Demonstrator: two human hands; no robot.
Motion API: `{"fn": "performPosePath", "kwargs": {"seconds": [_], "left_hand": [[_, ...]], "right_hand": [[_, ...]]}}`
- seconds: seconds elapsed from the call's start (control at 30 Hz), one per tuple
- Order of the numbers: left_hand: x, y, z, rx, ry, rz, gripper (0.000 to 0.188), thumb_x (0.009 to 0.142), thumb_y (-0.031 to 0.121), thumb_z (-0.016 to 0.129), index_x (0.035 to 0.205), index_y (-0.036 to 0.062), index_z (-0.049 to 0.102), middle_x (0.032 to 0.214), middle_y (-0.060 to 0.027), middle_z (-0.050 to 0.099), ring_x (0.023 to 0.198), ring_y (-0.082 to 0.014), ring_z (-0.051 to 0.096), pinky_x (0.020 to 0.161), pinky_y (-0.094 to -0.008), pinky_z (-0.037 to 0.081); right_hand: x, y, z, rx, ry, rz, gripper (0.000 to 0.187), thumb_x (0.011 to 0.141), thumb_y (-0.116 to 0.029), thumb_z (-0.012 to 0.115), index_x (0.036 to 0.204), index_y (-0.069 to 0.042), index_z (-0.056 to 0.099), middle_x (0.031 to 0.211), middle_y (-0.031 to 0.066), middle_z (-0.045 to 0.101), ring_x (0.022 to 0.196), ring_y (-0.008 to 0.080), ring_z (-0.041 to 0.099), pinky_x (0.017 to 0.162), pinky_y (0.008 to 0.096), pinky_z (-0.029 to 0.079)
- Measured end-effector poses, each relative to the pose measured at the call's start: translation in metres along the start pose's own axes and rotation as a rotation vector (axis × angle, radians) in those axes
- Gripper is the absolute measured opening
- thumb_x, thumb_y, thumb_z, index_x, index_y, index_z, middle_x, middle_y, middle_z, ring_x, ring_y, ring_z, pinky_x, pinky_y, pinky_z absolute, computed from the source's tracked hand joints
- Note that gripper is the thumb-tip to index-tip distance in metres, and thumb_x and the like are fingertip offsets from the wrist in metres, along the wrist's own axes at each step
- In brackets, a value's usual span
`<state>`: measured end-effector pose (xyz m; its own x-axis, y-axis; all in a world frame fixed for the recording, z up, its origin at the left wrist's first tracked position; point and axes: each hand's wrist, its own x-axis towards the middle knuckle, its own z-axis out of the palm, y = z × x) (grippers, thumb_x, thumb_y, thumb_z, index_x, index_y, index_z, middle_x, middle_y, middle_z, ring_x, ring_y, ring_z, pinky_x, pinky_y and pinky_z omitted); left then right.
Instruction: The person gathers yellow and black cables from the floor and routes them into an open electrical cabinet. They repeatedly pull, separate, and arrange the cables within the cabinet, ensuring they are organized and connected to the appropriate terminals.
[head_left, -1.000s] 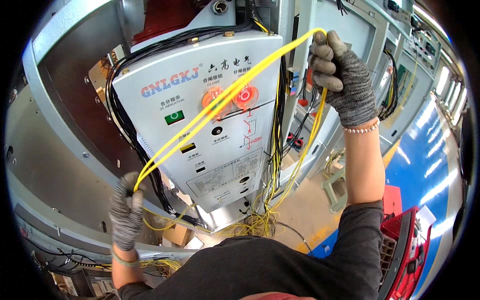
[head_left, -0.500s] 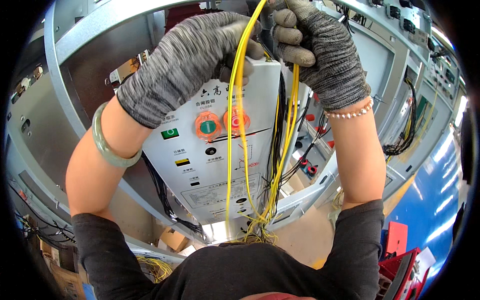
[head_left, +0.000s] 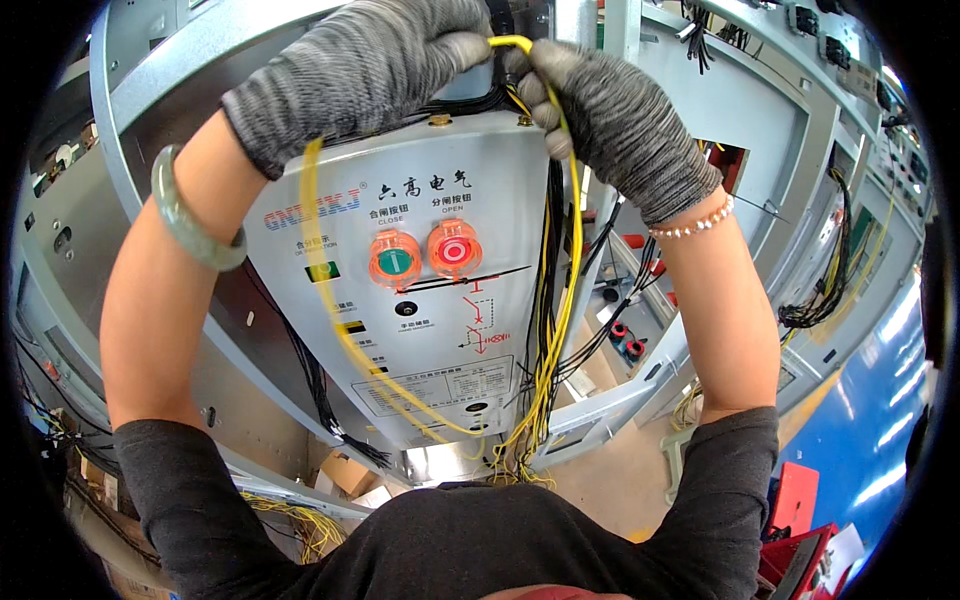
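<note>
Both my hands wear grey knitted gloves and are raised at the top of the view. My left hand (head_left: 385, 70) is closed on yellow wires (head_left: 570, 250), thumb pressed against them. Beside it, my right hand (head_left: 590, 105) pinches the same wires, which bend across the short gap between the hands. From my left hand a loose, blurred yellow length (head_left: 345, 345) hangs in front of a pale grey switchgear panel (head_left: 420, 330). This panel carries a green button (head_left: 396, 263) and a red button (head_left: 455, 251) in orange surrounds. My left fingertips are partly hidden.
Black wire bundles run down the panel's right side (head_left: 545, 260) and left side (head_left: 315, 375). Grey metal frame rails (head_left: 210, 60) surround it. A yellow wire coil (head_left: 305, 525) lies at lower left. A red toolbox (head_left: 805, 565) stands at lower right, by a blue floor strip (head_left: 865, 430).
My left hand has moved up and left, drawing the loose wires leftward across the panel. My right hand has shifted slightly down. The wires now bend between the hands.
</note>
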<state>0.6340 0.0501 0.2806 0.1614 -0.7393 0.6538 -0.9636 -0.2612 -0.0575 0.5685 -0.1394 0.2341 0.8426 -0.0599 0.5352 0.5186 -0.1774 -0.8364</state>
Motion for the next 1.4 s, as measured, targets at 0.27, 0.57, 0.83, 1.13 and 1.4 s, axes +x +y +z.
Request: {"fn": "performPosePath", "kwargs": {"seconds": [0.27, 0.57, 0.83, 1.13, 1.4], "left_hand": [[0.031, -0.011, 0.044, 0.498, -0.166, -0.090, 0.031, 0.092, 0.031, 0.047, 0.105, 0.0074, 0.063, 0.093, -0.0193, 0.064, 0.088, -0.0325, 0.062, 0.082, -0.0409, 0.049], [0.047, -0.026, 0.046, 0.715, -0.504, -0.266, 0.029, 0.088, 0.025, 0.047, 0.101, 0.0098, 0.068, 0.087, -0.0144, 0.067, 0.083, -0.0295, 0.065, 0.075, -0.0407, 0.052], [0.053, -0.037, 0.049, 0.497, -0.511, -0.291, 0.036, 0.088, 0.032, 0.049, 0.104, 0.0050, 0.067, 0.091, -0.0166, 0.067, 0.086, -0.0298, 0.065, 0.078, -0.0406, 0.051], [0.054, -0.053, 0.065, 0.315, -0.473, -0.364, 0.043, 0.089, 0.041, 0.049, 0.112, 0.0066, 0.058, 0.100, -0.0195, 0.062, 0.094, -0.0317, 0.061, 0.085, -0.0397, 0.047], [0.053, -0.045, 0.061, 0.459, -0.417, -0.225, 0.043, 0.088, 0.037, 0.048, 0.091, -0.0015, 0.067, 0.078, -0.0187, 0.064, 0.074, -0.0300, 0.064, 0.072, -0.0405, 0.051]], "right_hand": [[0.007, 0.008, -0.015, -1.072, 0.113, -0.324, 0.028, 0.083, -0.022, 0.061, 0.096, 0.003, 0.062, 0.081, 0.0196, 0.065, 0.080, 0.0284, 0.065, 0.073, 0.0368, 0.053], [0.033, -0.003, -0.001, -1.513, -0.025, -0.191, 0.024, 0.085, -0.022, 0.061, 0.098, -0.003, 0.066, 0.085, 0.0166, 0.065, 0.081, 0.0288, 0.064, 0.080, 0.0367, 0.051], [0.038, -0.002, 0.001, -1.583, -0.033, -0.168, 0.023, 0.085, -0.023, 0.062, 0.095, -0.003, 0.067, 0.085, 0.0151, 0.065, 0.081, 0.0271, 0.064, 0.079, 0.0364, 0.051], [0.035, -0.001, 0.002, -1.488, 0.008, -0.187, 0.022, 0.083, -0.021, 0.060, 0.093, -0.002, 0.066, 0.087, 0.0187, 0.064, 0.085, 0.0310, 0.063, 0.082, 0.0383, 0.050], [0.029, 0.011, 0.000, -1.424, 0.079, -0.247, 0.019, 0.083, -0.018, 0.056, 0.090, -0.003, 0.066, 0.086, 0.0188, 0.065, 0.084, 0.0327, 0.064, 0.078, 0.0405, 0.051]]}}
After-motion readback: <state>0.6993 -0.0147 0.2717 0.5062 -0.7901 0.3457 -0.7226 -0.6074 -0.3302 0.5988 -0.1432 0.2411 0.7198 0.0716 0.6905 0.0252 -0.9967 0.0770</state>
